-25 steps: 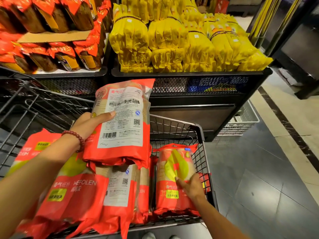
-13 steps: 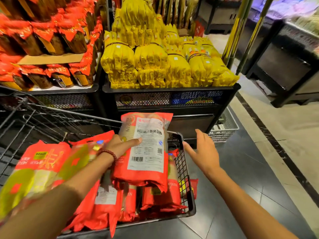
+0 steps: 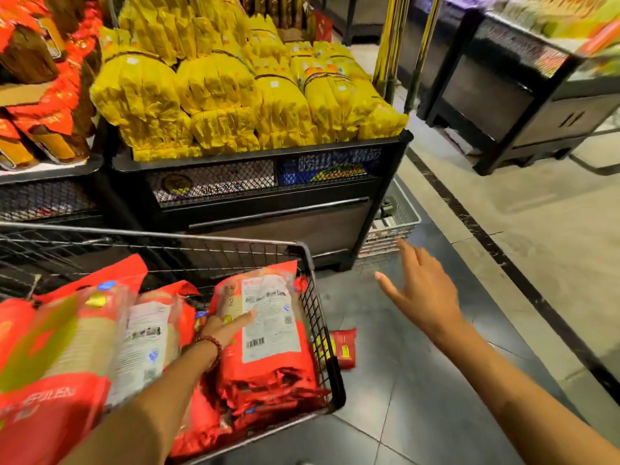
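A wire shopping cart point(image 3: 303, 250) holds several red noodle packs. My left hand point(image 3: 224, 328), with a red bead bracelet on the wrist, holds one red pack point(image 3: 271, 330) with its white label up, at the cart's right end, thumb across the label. My right hand point(image 3: 421, 290) is out over the dark floor to the right of the cart, fingers spread and straight, holding nothing. More red packs point(image 3: 84, 337) lie to the left in the cart.
A black display bin point(image 3: 255, 193) of yellow packs point(image 3: 214, 95) stands just beyond the cart. Red-and-brown packs point(image 3: 43, 105) fill the shelf at left. A white plastic crate point(image 3: 392, 226) sits by the bin. Another black stand point(image 3: 523, 105) is at right.
My left hand has lowered the labelled pack from above the cart down among the others. My right hand left the pack it touched inside the cart and moved out to the right.
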Action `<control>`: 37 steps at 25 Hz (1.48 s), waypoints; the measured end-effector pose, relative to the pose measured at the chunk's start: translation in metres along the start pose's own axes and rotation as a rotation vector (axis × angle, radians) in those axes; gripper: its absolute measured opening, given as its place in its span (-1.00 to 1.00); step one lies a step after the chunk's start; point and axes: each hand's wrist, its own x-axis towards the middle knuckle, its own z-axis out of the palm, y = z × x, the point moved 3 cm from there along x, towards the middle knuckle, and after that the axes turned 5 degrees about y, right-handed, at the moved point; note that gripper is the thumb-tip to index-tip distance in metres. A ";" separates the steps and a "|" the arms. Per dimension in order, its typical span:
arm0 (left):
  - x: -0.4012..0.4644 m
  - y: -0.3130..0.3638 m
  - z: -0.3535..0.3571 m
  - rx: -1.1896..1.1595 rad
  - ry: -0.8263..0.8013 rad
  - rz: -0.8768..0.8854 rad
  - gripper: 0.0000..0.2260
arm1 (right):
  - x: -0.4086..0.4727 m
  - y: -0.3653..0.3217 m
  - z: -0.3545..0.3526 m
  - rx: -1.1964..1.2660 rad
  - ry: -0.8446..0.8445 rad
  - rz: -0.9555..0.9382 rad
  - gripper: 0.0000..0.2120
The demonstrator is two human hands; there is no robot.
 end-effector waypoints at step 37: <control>-0.490 0.005 0.387 1.484 -0.737 2.138 -0.41 | -0.671 0.152 -0.135 -0.417 -0.065 1.453 -0.51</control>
